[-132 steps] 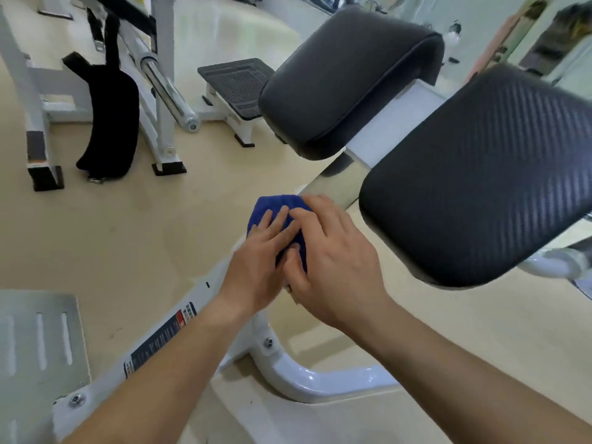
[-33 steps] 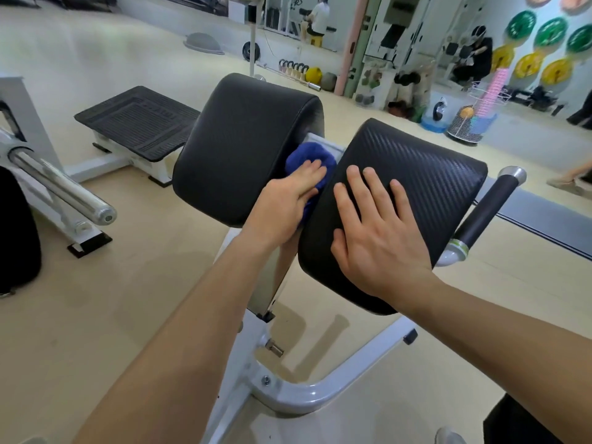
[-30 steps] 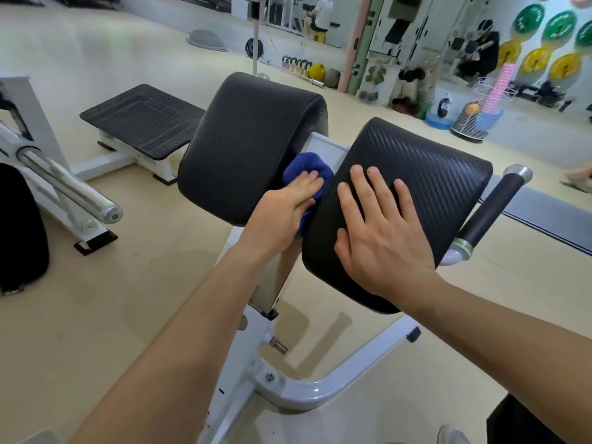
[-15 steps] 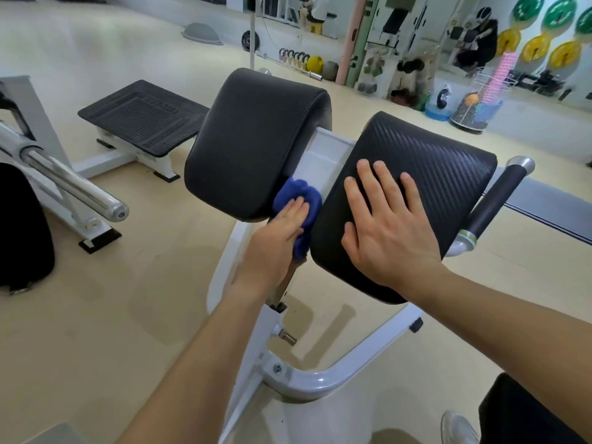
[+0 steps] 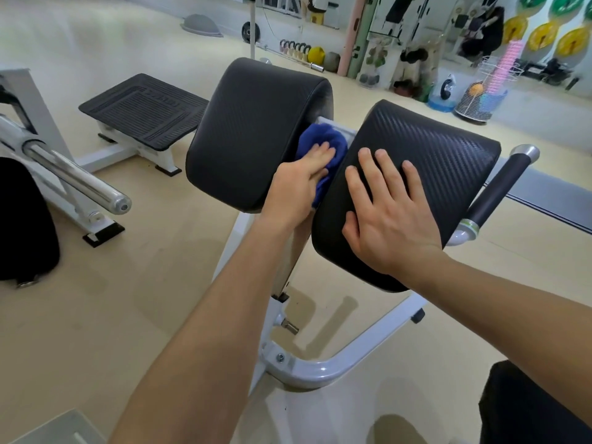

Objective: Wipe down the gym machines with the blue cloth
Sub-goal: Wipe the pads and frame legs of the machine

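Nearest, at 6 o'clock under both forearms: the curved white frame [image 5: 320,370] of the bench.

Right hand [image 5: 389,216] lies flat on the near face of the right pad [image 5: 448,149]. Its fingers are spread and straight, pointing toward 11 o'clock, and it holds nothing. It is probably there as a brace, steadying the person while the other hand works.

Left hand [image 5: 298,184], at 9 o'clock of the right hand, reaches into the gap between the two pads. Its fingers are nearly straight, laid on top of the blue cloth [image 5: 323,139] and pressing it inward. The thumb is hidden, so a pinch underneath cannot be ruled in or out.

The cloth is bunched and wedged in the gap, against the inner side of the left pad [image 5: 256,129] and in front of the white plate [image 5: 345,131]. A fold shows below the palm. The bunching likely lets it fill the narrow slot and rub the inner faces.

Judged step: cleaning the slot and centre plate.

Farther off are a black handle [image 5: 499,190] at 3 o'clock of the right pad, a ribbed footplate [image 5: 144,107] at 10 o'clock and a steel bar [image 5: 80,177] at 9 o'clock.
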A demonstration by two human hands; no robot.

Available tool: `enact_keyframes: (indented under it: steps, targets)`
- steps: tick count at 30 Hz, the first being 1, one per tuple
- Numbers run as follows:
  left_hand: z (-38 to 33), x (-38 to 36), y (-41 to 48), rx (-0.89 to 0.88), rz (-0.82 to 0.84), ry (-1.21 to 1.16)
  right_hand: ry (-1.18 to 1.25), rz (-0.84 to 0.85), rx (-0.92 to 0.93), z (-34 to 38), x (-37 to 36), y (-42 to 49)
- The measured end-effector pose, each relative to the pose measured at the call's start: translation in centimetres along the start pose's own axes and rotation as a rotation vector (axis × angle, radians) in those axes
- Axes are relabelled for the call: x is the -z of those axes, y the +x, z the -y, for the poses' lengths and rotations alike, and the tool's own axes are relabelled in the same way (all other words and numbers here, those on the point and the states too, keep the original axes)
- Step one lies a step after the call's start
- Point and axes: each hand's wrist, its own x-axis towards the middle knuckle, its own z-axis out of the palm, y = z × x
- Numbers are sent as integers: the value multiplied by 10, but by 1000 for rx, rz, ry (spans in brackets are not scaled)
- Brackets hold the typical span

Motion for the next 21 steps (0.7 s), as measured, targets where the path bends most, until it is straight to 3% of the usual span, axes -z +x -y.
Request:
enact_keyframes:
  steps: [3,9,11,14,15,19,21]
  targets:
    - [18,0,-41,100,5,-63,-2,10,3,0,0,-2]
    - [15,-6,-104,599,-166,-686,11,5,14,-1,1,-2]
    - [17,-9,-120,626,-215,-598,22,2,18,0,1,-3]
    - [19,-13,-147,571,-193,-200,41,0,44,0,1,-3]
    - [19,-14,-154,591,-196,-201,46,-2,53,-2,1,-2]
    - [3,-9,-185,774,-340,-697,70,-25,153,7,10,-13]
    - [2,-8,-204,837,-344,-672,132,-57,268,34,5,-32]
